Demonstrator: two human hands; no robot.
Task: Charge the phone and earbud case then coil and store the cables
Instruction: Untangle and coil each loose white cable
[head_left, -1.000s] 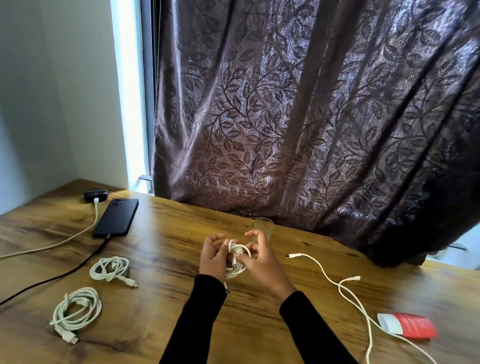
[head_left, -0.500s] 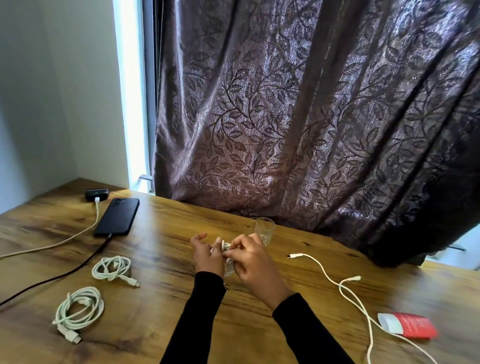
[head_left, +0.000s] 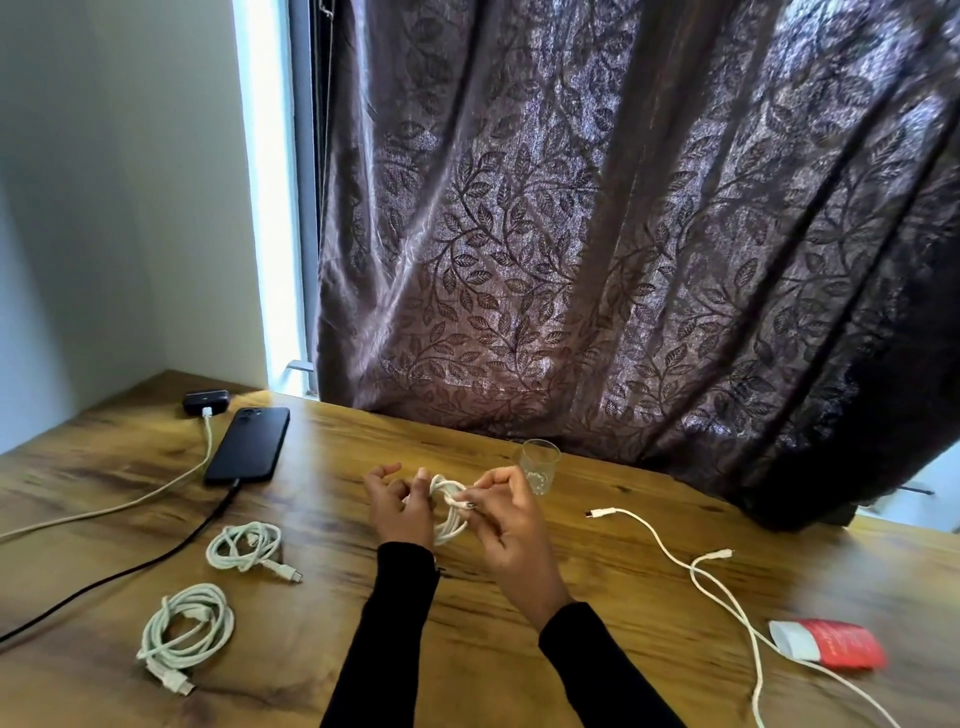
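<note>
White cable coil (head_left: 451, 512) is held above the wooden worktop (head_left: 597, 582) between both hands: left hand (head_left: 400, 506) curled round its loops, right hand (head_left: 506, 514) pinching what appears to be its connector. Phone (head_left: 248, 444) and earbud case (head_left: 205, 402) lie plugged in at far left.
</note>
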